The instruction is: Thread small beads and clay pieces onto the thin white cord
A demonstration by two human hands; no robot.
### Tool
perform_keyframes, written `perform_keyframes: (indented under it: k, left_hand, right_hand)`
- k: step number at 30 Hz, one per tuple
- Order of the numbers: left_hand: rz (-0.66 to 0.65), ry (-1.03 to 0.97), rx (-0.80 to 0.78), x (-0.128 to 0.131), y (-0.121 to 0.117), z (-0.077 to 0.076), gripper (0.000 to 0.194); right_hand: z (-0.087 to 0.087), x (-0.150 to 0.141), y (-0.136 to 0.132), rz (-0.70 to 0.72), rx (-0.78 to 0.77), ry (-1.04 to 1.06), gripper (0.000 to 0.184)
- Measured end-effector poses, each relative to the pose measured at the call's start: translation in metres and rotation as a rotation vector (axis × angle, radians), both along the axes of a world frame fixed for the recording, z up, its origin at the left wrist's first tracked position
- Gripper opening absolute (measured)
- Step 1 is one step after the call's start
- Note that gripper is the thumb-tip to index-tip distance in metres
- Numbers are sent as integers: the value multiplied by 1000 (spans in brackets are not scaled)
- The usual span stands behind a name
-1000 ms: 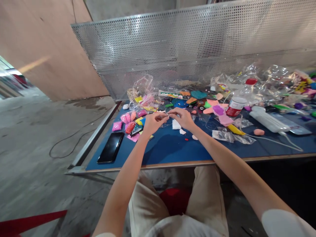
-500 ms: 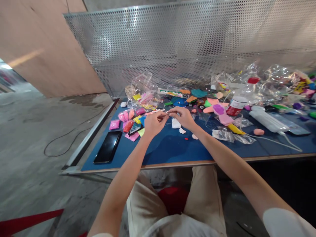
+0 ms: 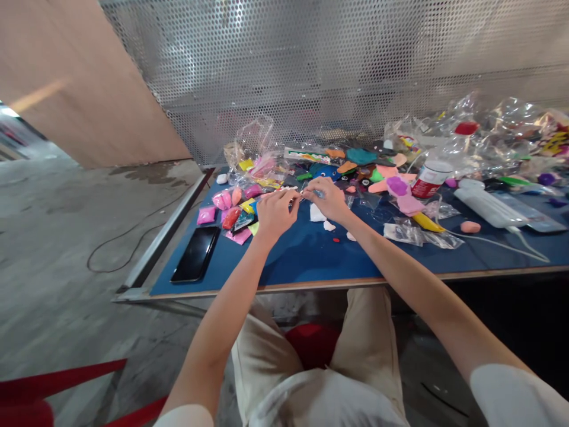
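Observation:
My left hand (image 3: 276, 212) and my right hand (image 3: 326, 198) meet above the middle of the blue table (image 3: 293, 264). Both are closed, fingertips pinched close together. Something small and pale shows between them, too little of it to name. Just under my right hand lie a white square packet (image 3: 316, 213) and a small white lump (image 3: 329, 226). A tiny red piece (image 3: 336, 240) sits nearer the edge. Left of my left hand is a cluster of coloured clay packets, with a red one (image 3: 231, 218) and a pink one (image 3: 205, 215) among them.
A black phone (image 3: 195, 255) lies at the left. Further right stand a red-and-white tub (image 3: 430, 179), a white device with a cable (image 3: 489, 204) and a peach lump (image 3: 470, 227). Crumpled clear bags (image 3: 493, 136) line the back, before a perforated metal panel (image 3: 284, 77).
The view has tilted slightly, so the table appears a little higher. My hands stay together; their fingers have shifted slightly around the small thing.

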State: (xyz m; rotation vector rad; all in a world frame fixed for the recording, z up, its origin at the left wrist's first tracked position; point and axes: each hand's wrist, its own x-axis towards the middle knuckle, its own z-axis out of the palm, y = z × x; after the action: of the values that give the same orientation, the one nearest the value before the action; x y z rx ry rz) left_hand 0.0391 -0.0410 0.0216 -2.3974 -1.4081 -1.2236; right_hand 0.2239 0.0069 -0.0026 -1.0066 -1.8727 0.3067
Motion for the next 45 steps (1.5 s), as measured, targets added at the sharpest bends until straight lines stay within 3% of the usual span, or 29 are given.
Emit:
perform_keyframes:
  k: [3,9,15,21,28,32,36,41,45]
  left_hand:
    - [40,98,1,-1,2,0,20]
    - [41,124,-54,-4,9,-2,17]
    - [-14,-22,-124,-9,15,-2,15]
    - [-139,-122,-164,-13,15,0,22]
    - [-260,-205,-223,-15,15,2,31]
    - [-246,-180,-199,-14,15,1,33]
    - [-136,-58,-67,-11,16,-4,29]
    - [-20,129,152,-10,15,-9,30]
    - [4,151,200,-11,15,-8,30]
  right_hand:
    - [-4,2,5,7,-37,-4,43]
    - [-4,8,9,230,-195,36,46]
    - [5,9,-7,117,198,-31,28]
    - [4,7,-8,136,415,-222,15]
    - [4,15,0,129,573,-362,24]
    - [4,17,2,112,557,-347,26]
    - [1,14,3,120,496,-228,31]
    - [0,0,-5,67,246,35,37]
    - [4,-11,-13,41,52,222,36]
